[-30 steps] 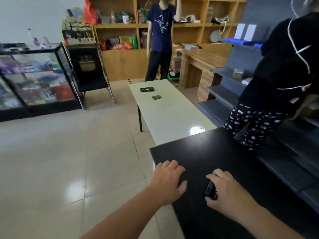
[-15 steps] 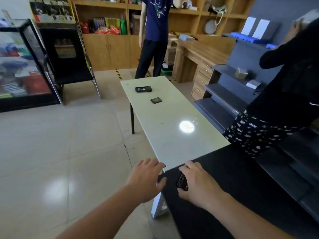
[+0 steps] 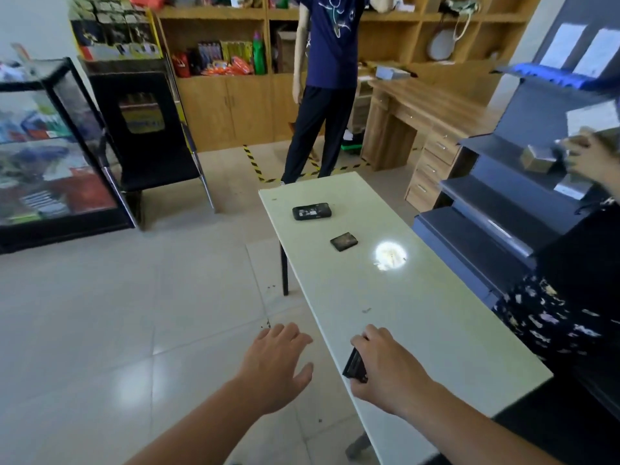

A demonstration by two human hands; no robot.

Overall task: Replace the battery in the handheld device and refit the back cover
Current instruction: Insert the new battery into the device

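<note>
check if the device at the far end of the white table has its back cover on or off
Off, it seems: the handheld device lies with a pale label showing in an open recess. The small dark piece lies apart on the white table.

The right hand (image 3: 385, 374) is closing its grip around a small black object (image 3: 355, 365), hovering over the near edge of the pale tabletop (image 3: 436, 323). The left hand (image 3: 275, 367) is spreading empty just beside that edge. Farther along the tabletop, the handheld device (image 3: 312, 211) and battery (image 3: 344, 241) are lying apart.

Tiled floor (image 3: 134, 297), wooden shelves (image 3: 385, 18), pale table (image 3: 419, 313).
</note>
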